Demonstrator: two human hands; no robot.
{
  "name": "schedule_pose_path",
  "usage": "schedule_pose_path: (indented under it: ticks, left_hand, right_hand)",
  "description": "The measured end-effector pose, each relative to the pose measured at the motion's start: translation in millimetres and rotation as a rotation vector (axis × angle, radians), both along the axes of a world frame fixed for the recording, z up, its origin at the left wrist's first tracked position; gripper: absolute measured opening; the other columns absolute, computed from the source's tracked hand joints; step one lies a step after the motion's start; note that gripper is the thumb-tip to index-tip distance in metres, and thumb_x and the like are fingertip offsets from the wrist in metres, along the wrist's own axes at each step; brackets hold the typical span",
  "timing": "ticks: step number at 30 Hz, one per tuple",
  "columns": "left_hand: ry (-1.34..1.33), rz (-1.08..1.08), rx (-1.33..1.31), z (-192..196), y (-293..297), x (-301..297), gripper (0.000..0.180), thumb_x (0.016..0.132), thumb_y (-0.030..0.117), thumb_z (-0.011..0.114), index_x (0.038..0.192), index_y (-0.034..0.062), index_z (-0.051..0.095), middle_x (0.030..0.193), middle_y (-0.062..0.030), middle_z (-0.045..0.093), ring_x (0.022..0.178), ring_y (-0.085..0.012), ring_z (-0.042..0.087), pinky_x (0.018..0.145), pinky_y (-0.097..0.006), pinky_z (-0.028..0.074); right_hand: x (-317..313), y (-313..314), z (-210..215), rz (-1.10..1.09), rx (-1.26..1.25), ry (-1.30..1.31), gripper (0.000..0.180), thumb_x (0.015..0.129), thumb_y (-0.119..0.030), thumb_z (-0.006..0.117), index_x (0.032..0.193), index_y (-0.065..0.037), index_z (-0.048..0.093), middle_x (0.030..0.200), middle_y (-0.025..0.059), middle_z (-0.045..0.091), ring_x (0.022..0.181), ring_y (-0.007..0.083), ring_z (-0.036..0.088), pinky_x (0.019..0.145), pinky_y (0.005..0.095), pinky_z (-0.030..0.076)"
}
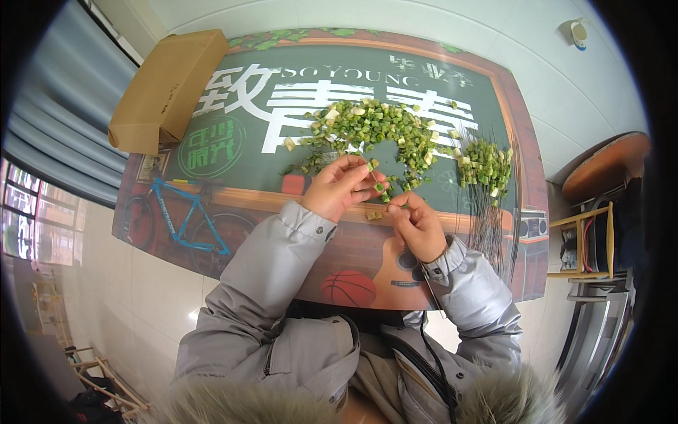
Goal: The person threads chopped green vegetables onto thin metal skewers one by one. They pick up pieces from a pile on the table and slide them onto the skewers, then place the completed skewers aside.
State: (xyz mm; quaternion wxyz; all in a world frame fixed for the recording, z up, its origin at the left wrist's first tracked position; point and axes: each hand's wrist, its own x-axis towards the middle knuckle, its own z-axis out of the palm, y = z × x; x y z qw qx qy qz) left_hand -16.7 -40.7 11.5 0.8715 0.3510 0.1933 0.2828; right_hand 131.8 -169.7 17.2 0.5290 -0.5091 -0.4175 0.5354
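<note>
The left hand is pinching a small cut green piece between thumb and forefinger, its other fingers curling beneath, probably because so small a piece is needing fingertip control. The right hand is facing it just below and to the right, thumb and forefinger closing nearly together; whether they are gripping something thin, I cannot tell. Both hands are working low over the near part of the printed tabletop, seemingly so that anything dropped is landing there. Just beyond the fingers, a heap of chopped green pieces is spreading in a rough arc, apparently keeping supplies within reach of either hand. At the right, a bundle of thin dark wires is lying with its ends toward the person, while clustered green pieces are sitting at its far end, perhaps to keep the tips together. A cardboard box is occupying the far left corner, presumably leaving the middle for handwork.
</note>
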Motion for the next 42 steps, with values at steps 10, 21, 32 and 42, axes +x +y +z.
schedule_pose_path:
  ticks: [10, 21, 32, 42]
  left_hand:
    - [0.001, -0.045, 0.033, 1, -3, 1, 0.011, 0.091, 0.011, 0.049, 0.100, 0.0045, 0.049, 0.106, -0.0173, 0.058, 0.104, -0.0293, 0.057, 0.088, -0.041, 0.047]
    - [-0.016, -0.060, 0.018, -1, -5, 2, 0.014, 0.091, 0.012, 0.050, 0.102, 0.0044, 0.049, 0.107, -0.0165, 0.057, 0.105, -0.0278, 0.056, 0.090, -0.042, 0.047]
    - [0.076, -0.016, 0.059, -3, -2, 2, 0.013, 0.090, 0.010, 0.051, 0.101, 0.0024, 0.052, 0.101, -0.0117, 0.058, 0.096, -0.0221, 0.059, 0.084, -0.036, 0.050]
    - [0.672, 0.266, 1.108, 16, 38, -2, 0.011, 0.082, 0.010, 0.063, 0.088, 0.0028, 0.058, 0.078, -0.0024, 0.062, 0.072, -0.0112, 0.058, 0.062, -0.024, 0.045]
  right_hand:
    - [0, 1, 1, -0.012, 0.020, -0.030, 0.011, 0.093, -0.014, 0.047, 0.092, -0.003, 0.047, 0.058, -0.0053, 0.043, 0.043, 0.0014, 0.037, 0.040, 0.0179, 0.028]
    - [1, 2, -2, -0.002, 0.039, -0.008, 0.010, 0.094, -0.013, 0.046, 0.092, -0.003, 0.045, 0.055, -0.0056, 0.041, 0.041, 0.0014, 0.035, 0.038, 0.0182, 0.026]
    - [4, 3, -3, -0.117, 0.023, -0.052, 0.011, 0.093, -0.013, 0.047, 0.093, -0.003, 0.047, 0.053, -0.0044, 0.044, 0.041, 0.0025, 0.037, 0.038, 0.0194, 0.027]
    - [14, 6, -7, -0.302, 0.067, 0.057, 0.012, 0.093, -0.015, 0.048, 0.093, -0.003, 0.049, 0.050, -0.0034, 0.043, 0.042, 0.0037, 0.036, 0.040, 0.0196, 0.027]
